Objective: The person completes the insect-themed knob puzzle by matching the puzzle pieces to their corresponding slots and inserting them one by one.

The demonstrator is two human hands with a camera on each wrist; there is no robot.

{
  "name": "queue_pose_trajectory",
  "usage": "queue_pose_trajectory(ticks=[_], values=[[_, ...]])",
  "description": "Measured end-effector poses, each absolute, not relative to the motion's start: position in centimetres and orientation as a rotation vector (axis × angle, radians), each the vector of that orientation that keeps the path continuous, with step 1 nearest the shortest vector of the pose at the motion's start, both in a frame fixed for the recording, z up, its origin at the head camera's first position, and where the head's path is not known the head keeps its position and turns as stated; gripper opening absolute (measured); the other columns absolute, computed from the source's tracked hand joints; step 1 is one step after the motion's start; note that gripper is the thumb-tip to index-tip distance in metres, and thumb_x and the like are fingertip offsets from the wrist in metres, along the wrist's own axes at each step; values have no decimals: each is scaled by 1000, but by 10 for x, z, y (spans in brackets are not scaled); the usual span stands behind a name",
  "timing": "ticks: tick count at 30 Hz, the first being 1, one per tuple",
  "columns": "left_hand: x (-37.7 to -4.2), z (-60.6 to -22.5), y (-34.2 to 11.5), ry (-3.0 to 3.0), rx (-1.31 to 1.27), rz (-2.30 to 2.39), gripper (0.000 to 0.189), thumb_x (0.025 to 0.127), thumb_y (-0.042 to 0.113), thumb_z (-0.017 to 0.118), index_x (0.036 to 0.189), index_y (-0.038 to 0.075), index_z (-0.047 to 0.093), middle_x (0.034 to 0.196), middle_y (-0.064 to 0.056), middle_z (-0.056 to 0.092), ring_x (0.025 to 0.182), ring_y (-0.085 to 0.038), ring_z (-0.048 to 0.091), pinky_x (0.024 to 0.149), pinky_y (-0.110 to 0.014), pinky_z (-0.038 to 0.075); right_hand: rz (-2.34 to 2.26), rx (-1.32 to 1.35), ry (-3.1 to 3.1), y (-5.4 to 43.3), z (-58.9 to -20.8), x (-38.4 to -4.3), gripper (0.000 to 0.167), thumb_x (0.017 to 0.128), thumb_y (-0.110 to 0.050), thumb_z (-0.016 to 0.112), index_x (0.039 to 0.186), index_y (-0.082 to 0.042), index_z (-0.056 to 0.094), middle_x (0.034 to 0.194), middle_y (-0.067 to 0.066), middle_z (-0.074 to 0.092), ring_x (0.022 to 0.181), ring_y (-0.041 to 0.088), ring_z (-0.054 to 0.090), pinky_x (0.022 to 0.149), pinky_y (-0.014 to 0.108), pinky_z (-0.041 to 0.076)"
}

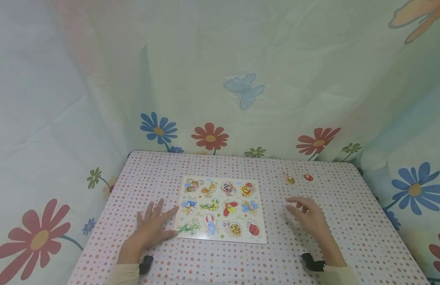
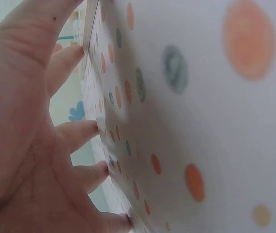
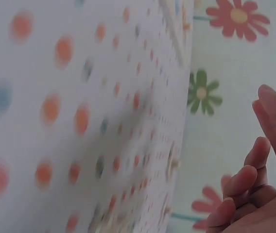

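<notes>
A flat puzzle board [image 1: 220, 239] with several colourful insect pictures lies on the table. My left hand [image 1: 150, 229] rests at its left edge with fingers spread; the thumb and forefinger touch the board. In the left wrist view, other fingertips [image 2: 92, 127] press on the tablecloth. To the right of the board my right hand [image 1: 310, 219] hovers above the table, fingers loosely bent, with nothing visible between them. Beyond it lie two loose cut-out pieces, a snail piece [image 1: 289, 179] and a ladybug piece [image 1: 307, 177].
A dotted cloth [image 1: 220, 265] covers the table, whose far edge meets a hanging printed curtain [image 1: 191, 79]. The curtain also runs along both sides. Black straps [image 1: 146, 264] sit at the wrists near the sleeves.
</notes>
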State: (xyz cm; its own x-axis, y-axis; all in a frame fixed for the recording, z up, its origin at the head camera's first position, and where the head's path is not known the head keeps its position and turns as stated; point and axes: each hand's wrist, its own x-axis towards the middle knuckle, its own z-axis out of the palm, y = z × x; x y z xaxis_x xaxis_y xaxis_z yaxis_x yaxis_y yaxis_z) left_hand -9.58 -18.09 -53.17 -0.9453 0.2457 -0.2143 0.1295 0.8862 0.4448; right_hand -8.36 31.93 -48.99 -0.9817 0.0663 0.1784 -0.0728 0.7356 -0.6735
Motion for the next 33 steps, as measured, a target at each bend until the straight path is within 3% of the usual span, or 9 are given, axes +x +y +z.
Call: queue_pose_trajectory(ticks=[11, 18, 26, 33], values=[[-94, -530, -182, 2789, 284, 624, 83, 79, 56, 75, 153, 35, 42, 165, -19, 5, 147, -51, -4, 105, -77, -12, 1123, -170, -2829, 385, -501, -65, 40, 97, -31, 68, 129, -6, 66, 107, 11, 53, 73, 18, 44, 51, 29, 42], [-94, -532, -182, 2789, 277, 607, 84, 79, 59, 74, 153, 36, 41, 165, -18, 5, 147, -51, -4, 105, -77, -13, 1280, -357, -2970, 409, -505, -57, 53, 96, -41, 68, 132, -2, 63, 106, 11, 61, 82, 21, 53, 64, 32, 45], [-96, -534, -183, 2787, 281, 612, 85, 79, 60, 73, 153, 36, 40, 165, -18, 4, 147, -50, -5, 105, -76, -14, 1579, -324, -2975, 421, -514, -54, 45, 93, -28, 73, 126, 2, 64, 109, 14, 70, 86, 24, 65, 70, 37, 55], [-97, -534, -181, 2792, 289, 595, 85, 80, 61, 72, 154, 38, 39, 166, -17, 4, 147, -50, -6, 105, -76, -14, 1567, -382, -3024, 421, -515, -55, 47, 88, -33, 79, 121, -1, 68, 122, 15, 66, 85, 22, 63, 71, 34, 53]])
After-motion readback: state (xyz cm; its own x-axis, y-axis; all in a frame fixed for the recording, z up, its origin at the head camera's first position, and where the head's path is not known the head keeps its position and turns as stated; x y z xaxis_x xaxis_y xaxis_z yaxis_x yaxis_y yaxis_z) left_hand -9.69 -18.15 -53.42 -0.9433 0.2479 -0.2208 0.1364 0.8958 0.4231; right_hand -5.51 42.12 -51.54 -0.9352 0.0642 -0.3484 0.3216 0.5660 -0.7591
